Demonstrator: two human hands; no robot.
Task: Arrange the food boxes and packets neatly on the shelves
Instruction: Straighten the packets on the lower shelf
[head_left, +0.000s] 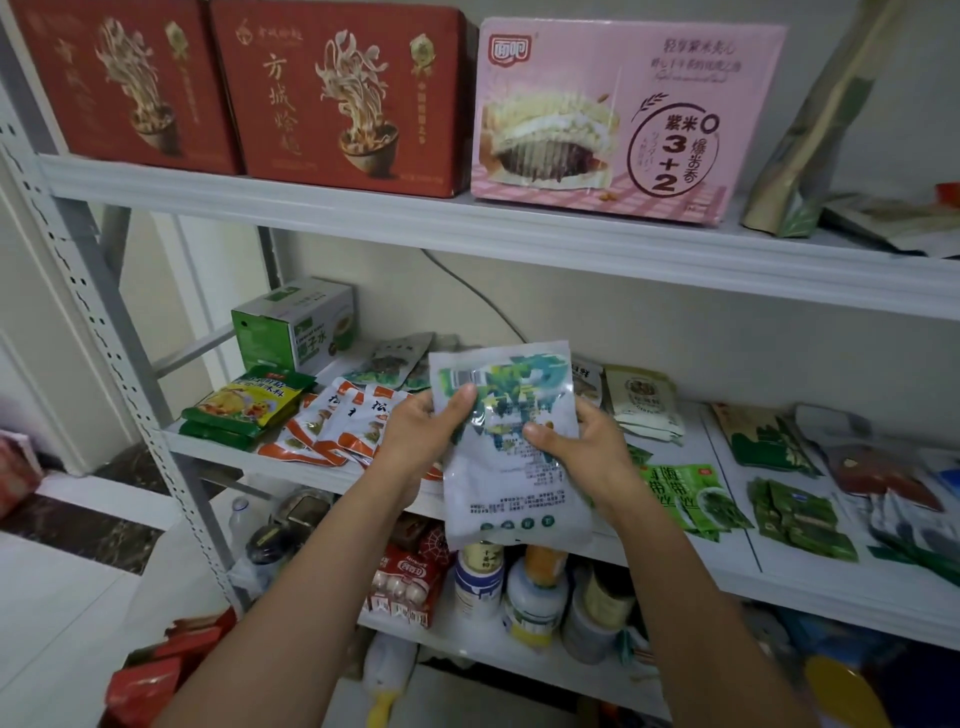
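Two hands hold one pale packet before the middle shelf.
Left hand (426, 426) and right hand (582, 447) each pinch a side of the packet (511, 447), upright above the middle shelf (779, 566), two red boxes (337, 93) on the shelf overhead.

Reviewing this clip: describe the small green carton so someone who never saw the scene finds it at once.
Take the grey metal shelving and its middle shelf, under the red noodle boxes. At that shelf's back left corner stands the green-and-white carton. It is the only upright box there; its neighbours are flat packets.
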